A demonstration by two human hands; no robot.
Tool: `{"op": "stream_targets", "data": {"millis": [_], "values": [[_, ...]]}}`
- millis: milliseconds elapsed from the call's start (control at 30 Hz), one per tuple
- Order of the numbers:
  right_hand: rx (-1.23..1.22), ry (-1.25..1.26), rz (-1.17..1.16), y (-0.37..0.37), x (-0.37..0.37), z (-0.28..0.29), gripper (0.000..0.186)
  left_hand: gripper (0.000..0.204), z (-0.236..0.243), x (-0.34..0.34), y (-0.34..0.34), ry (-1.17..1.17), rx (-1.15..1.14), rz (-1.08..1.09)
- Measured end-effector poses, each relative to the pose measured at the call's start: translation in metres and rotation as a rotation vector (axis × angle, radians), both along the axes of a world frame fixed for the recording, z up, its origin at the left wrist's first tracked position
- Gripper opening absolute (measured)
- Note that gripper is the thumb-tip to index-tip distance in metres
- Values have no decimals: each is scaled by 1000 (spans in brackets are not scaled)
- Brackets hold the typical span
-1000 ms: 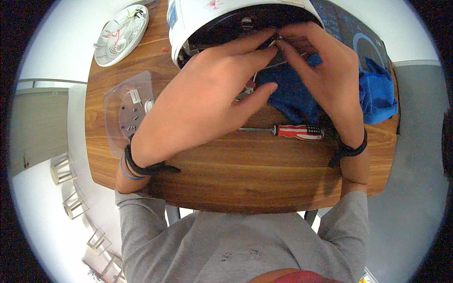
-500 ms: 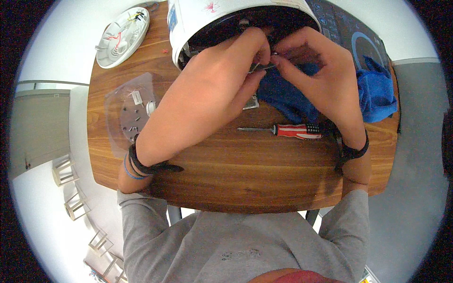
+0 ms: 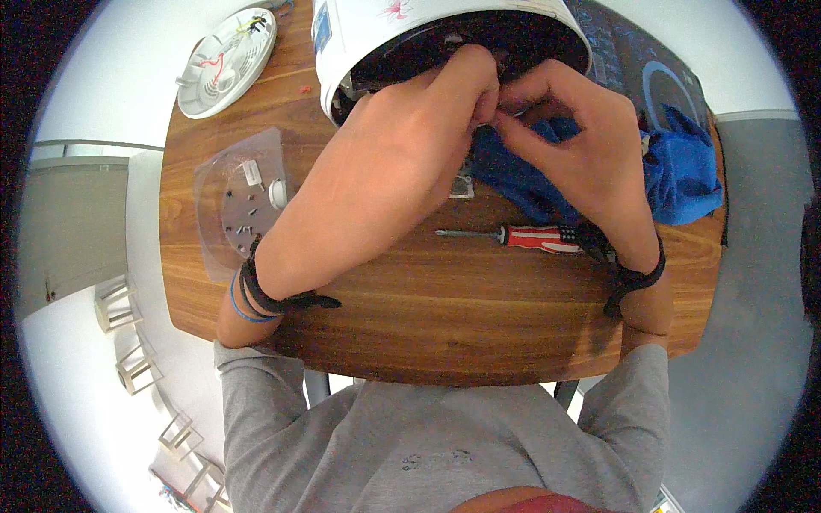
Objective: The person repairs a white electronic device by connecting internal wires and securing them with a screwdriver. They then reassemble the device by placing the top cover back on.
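A white rounded appliance housing [image 3: 338,43] lies with its dark open end [image 3: 402,51] facing me. Just in front of that opening, my left hand [image 3: 428,128] is closed in a pinch, its back toward me. My right hand [image 3: 590,120] meets it from the right, thumb and forefinger pressed together. The fingertips of both hands nearly touch; whatever small thing is between them is hidden. Below the hands lies a screwdriver [image 3: 539,239] with a red, white and black handle. A small metal piece [image 3: 462,186] peeks out under my left hand.
At the left a clear plastic sheet [image 3: 214,179] carries several screws and a white cap [image 3: 277,194]. Behind it sits a white vented round cover [image 3: 201,98] with coloured wires. A blue cloth [image 3: 684,171] lies right, beside a dark hob [image 3: 633,60].
Both hands stay together at the opening, the fingertips now closer. A thin shiny strand seen between them earlier is now hidden. The whole view has shifted slightly.
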State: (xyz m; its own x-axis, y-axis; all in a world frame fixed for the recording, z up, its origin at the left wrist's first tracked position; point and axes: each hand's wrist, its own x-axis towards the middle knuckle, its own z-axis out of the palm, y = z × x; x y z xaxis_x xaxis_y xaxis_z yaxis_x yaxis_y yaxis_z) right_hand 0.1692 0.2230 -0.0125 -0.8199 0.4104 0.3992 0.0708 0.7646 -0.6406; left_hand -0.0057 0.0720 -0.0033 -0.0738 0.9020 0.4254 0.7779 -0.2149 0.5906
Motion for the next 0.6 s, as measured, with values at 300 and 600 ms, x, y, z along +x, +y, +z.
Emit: {"op": "stream_targets", "data": {"millis": [300, 600], "values": [[129, 34, 77, 3, -1, -5, 25, 23, 1, -1, 0, 6, -6, -12], [26, 78, 65, 5, -2, -11, 25, 23, 0, -2, 2, 1, 33, -18]]}}
